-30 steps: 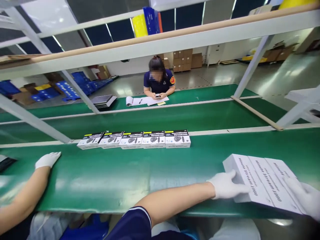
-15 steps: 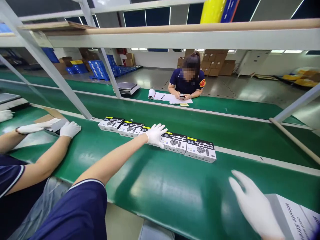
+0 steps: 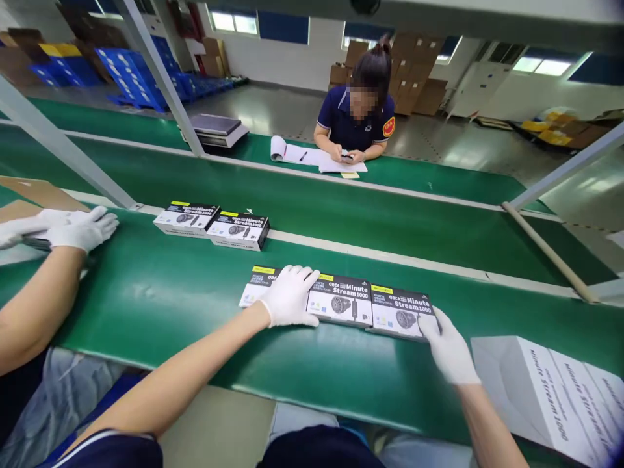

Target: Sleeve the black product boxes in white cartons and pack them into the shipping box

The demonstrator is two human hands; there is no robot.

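Clock directions are taken from the wearer's seat, with twelve straight ahead. Nearest, between two and three o'clock, a white block of boxes point(image 3: 560, 393) sits on the green work surface point(image 3: 160, 309), "Minute Stream 1000" printed repeatedly across it. Just beyond, toward one o'clock, the wearer's white-gloved right hand point(image 3: 451, 348) grasps the outer end of the right box point(image 3: 400, 314), thumb on top. That box belongs to a row of three at twelve o'clock, set end to end, black and white with yellow strips (the lettering reads "ORCA Minute Stream 1000"). The left hand point(image 3: 291, 296), also gloved, grips from above where the left box point(image 3: 256, 286) meets the middle box point(image 3: 340, 300), fingers toward the far edge and thumb toward the near one.

At ten o'clock, a co-worker point(image 3: 41, 318) reaches over brown cardboard point(image 3: 43, 192). Farther off, at eleven, two matching boxes point(image 3: 238, 231) stand against each other near a pale rail point(image 3: 336, 246).

Across the far green surface, near twelve o'clock, a seated person point(image 3: 358, 117) in a navy shirt holds a small device above papers point(image 3: 305, 155). Well behind, blue crates point(image 3: 131, 75) stand at eleven, and stacked cartons point(image 3: 414, 75) at one.
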